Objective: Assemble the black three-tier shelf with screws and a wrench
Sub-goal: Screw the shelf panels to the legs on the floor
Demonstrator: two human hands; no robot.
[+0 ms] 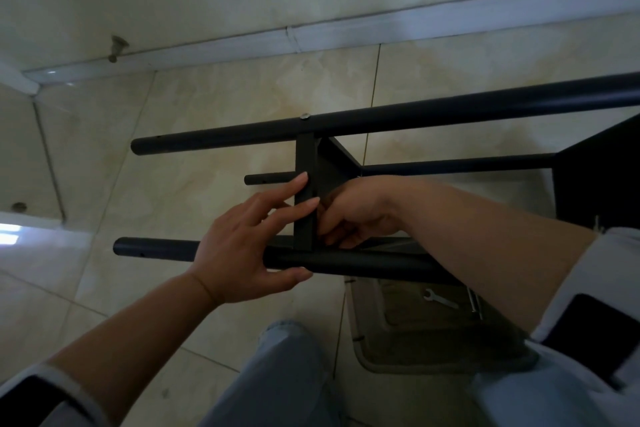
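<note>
The black shelf frame lies on its side on the tiled floor, with a far tube (415, 116), a near tube (363, 265) and a black shelf panel (306, 191) set between them. My left hand (242, 250) holds the near tube, thumb under it, with two straight fingers touching the panel's edge. My right hand (353, 215) reaches behind the panel. Its fingers are curled at the joint of panel and near tube, and whatever they hold is hidden. A silver screw head (304, 116) shows on the far tube. A small wrench (440, 300) lies on a mat below.
A second black panel (599, 180) closes the frame at the right. Long screws (474, 303) lie beside the wrench on a grey mat (415, 350). The wall and white skirting (311, 42) run along the back. My knee in jeans (280, 374) is at the bottom.
</note>
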